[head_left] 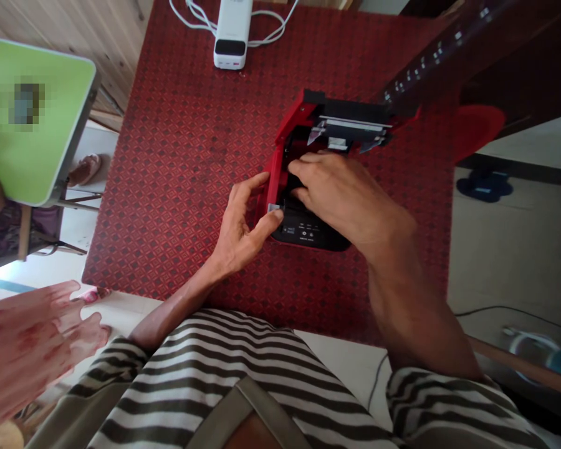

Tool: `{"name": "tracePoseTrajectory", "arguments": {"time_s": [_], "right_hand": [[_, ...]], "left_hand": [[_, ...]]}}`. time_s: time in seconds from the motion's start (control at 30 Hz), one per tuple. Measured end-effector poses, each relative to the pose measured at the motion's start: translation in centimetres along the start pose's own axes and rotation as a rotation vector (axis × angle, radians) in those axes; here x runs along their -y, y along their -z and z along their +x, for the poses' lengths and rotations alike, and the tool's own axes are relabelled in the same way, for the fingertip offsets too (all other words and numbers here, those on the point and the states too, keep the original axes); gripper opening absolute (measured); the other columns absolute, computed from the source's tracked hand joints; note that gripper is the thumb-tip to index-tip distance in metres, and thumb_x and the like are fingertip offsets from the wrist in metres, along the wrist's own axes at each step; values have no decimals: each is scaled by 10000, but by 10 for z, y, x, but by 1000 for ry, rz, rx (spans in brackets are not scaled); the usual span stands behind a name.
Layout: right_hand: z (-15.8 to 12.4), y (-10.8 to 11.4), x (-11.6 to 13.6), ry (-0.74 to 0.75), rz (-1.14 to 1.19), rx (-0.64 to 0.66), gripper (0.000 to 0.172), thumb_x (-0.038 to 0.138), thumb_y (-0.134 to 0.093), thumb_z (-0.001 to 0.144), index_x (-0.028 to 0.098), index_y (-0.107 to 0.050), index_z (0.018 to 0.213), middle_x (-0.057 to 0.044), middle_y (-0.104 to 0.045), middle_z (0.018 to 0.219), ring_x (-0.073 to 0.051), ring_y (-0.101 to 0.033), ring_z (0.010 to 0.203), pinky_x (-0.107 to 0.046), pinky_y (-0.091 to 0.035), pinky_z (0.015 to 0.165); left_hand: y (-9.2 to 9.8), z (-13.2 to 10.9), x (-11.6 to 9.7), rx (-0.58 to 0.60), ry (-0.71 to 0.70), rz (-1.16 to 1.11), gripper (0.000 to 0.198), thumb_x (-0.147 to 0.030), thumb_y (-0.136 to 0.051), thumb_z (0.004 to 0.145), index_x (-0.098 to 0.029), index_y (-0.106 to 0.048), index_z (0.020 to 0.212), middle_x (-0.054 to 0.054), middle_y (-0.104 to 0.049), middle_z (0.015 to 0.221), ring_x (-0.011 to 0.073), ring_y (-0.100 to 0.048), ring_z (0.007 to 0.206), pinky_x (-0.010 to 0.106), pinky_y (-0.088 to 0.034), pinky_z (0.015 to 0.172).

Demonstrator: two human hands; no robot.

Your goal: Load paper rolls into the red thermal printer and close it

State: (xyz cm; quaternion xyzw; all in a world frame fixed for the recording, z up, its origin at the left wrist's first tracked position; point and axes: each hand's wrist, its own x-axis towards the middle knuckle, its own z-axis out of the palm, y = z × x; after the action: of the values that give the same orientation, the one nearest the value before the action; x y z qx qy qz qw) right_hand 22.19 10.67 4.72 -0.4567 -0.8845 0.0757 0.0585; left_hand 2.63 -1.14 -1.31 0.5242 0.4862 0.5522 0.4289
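Note:
A small red and black printer (303,231) sits on the table with its lid (346,115) swung up and open toward the far side. My left hand (243,221) grips the printer's red left side, thumb and fingers wrapped round the edge. My right hand (341,196) reaches into the open compartment, its fingers curled down inside; what they touch is hidden. A black control panel with small white markings shows below my right hand.
The table carries a red patterned cloth (182,156). A white power bank (232,31) with white cables (191,15) lies at the far edge. A green table (28,118) stands at left. A dark wooden beam (453,50) crosses the upper right. Another person's feet show at left.

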Motion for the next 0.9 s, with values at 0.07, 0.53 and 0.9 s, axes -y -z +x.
{"name": "tracePoseTrajectory", "arguments": {"time_s": [0.07, 0.53, 0.9], "right_hand": [[1, 2, -2, 24, -12, 28, 285, 57, -710, 1062, 233, -879, 1210, -127, -925, 1251, -363, -892, 1185, -532, -685, 1147], [-66, 77, 8, -18, 228, -244, 315, 250, -850, 1127, 368, -912, 1412, -49, -972, 1358, -389, -936, 1217, -600, -763, 1126], [-162, 12, -32, -476, 955, -570, 379, 406, -1124, 927, 405, -957, 1267, -12, -1000, 1280, -307, -968, 1232, -519, -818, 1144]], "left_hand": [[0, 0, 0, 1, -5, 1, 691, -760, -863, 1181, -363, -740, 1733, 145, -808, 1692, 409, -753, 1580, 642, -634, 1366], [4, 0, 4, 20, -14, 12, 703, -774, -875, 1185, -392, -732, 1757, 136, -801, 1714, 418, -743, 1598, 670, -615, 1400], [7, 4, 6, -17, -46, 81, 721, -838, -864, 1165, -418, -738, 1738, 115, -813, 1717, 404, -806, 1553, 542, -741, 1182]]}}
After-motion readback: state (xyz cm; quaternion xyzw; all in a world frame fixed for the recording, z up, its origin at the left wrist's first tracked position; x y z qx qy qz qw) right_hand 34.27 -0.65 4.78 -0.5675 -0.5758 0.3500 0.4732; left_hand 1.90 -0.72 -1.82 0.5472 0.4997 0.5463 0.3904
